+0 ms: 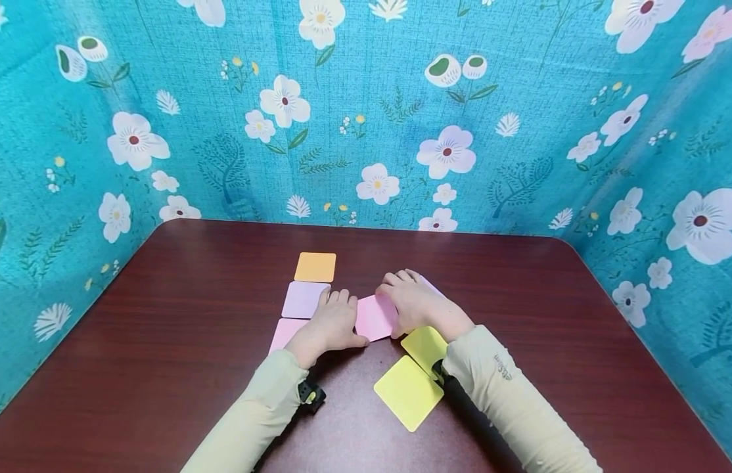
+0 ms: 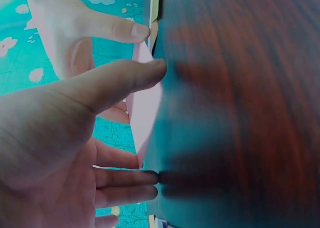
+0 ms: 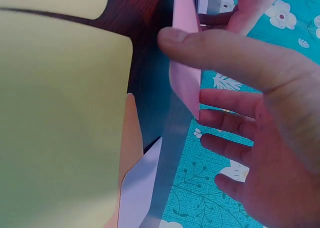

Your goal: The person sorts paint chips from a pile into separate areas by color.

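Note:
Both hands hold one pink square card (image 1: 376, 318) between them, low over the middle of the table. My left hand (image 1: 332, 323) grips its left side; in the left wrist view the thumb (image 2: 145, 73) lies over the card (image 2: 145, 112) and a fingertip meets its far corner. On the other side my right hand (image 1: 414, 302) pinches it, the thumb (image 3: 175, 37) across the card's edge in the right wrist view. Under the left wrist lies another pink card (image 1: 285, 334), partly hidden. Beside the right forearm are two yellow cards (image 1: 409, 394).
A lilac card (image 1: 307, 300) and an orange card (image 1: 315, 267) continue the left column away from me. Another lilac card (image 1: 431, 285) shows behind the right hand. A flowered blue curtain (image 1: 342, 131) borders the far side of the dark wooden table (image 1: 135, 341).

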Demonstrator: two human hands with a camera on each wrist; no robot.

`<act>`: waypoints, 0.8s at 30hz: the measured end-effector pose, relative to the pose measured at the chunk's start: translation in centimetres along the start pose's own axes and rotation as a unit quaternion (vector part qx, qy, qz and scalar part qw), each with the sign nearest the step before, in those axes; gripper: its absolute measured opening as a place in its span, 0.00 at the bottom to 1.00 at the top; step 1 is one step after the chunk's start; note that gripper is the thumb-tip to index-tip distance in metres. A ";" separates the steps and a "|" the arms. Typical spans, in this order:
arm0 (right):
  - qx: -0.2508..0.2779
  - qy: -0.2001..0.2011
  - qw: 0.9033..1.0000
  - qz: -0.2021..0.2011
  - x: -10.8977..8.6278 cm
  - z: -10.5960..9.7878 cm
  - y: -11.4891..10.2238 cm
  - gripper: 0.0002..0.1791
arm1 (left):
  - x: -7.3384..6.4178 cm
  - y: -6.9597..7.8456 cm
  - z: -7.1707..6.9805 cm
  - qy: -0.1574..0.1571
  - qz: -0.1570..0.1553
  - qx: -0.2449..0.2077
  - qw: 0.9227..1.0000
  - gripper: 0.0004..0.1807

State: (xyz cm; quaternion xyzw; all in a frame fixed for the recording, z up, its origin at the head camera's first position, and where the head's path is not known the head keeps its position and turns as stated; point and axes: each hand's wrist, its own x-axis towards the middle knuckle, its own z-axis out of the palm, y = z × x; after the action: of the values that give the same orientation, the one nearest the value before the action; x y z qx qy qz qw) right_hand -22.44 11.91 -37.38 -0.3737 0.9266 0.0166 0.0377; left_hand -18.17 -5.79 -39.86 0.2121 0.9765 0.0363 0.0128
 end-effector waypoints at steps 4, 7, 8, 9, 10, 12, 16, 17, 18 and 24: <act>0.008 0.005 1.000 0.000 0.0 -0.2 -0.1 0.39 | -0.1 -0.4 -0.2 0.008 0.011 -0.011 1.000 0.41; 0.004 0.010 1.000 0.003 -0.1 -0.2 -0.3 0.39 | -0.2 -0.7 -0.4 0.015 0.020 -0.025 0.999 0.41; 0.001 0.012 1.000 0.003 -0.1 -0.2 -0.3 0.39 | -0.3 -0.8 -0.4 0.017 0.024 -0.030 0.999 0.41; 0.000 0.016 1.000 0.004 -0.1 -0.2 -0.4 0.39 | -0.3 -0.9 -0.5 0.018 0.028 -0.036 0.999 0.42; 0.000 0.019 1.000 0.004 -0.1 -0.2 -0.5 0.39 | -0.4 -1.0 -0.5 0.018 0.032 -0.040 0.999 0.42; 0.002 0.031 0.999 0.004 -0.3 -0.2 -0.7 0.40 | -0.5 -1.1 -0.6 0.021 0.038 -0.049 0.998 0.43; 0.007 0.049 0.999 0.011 -0.5 -0.1 -1.2 0.40 | -0.7 -1.6 -0.6 0.024 0.044 -0.056 0.997 0.43; 0.006 0.051 0.999 0.012 -0.6 -0.1 -1.3 0.40 | -0.8 -1.7 -0.7 0.025 0.044 -0.062 0.997 0.42; 0.007 0.054 0.998 0.013 -0.7 -0.1 -1.5 0.40 | -0.8 -1.8 -0.7 0.024 0.044 -0.065 0.997 0.42; 0.027 0.077 0.997 0.011 -1.0 -0.1 -2.4 0.41 | -1.3 -2.8 -0.9 0.015 0.045 -0.087 0.995 0.41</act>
State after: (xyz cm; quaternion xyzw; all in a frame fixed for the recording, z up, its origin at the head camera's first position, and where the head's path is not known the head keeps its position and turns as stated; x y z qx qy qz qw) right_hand -20.07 10.88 -37.20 -0.3629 0.9308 -0.0368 -0.0235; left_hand -18.22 -8.93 -39.13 0.2536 0.9591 0.1249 0.0151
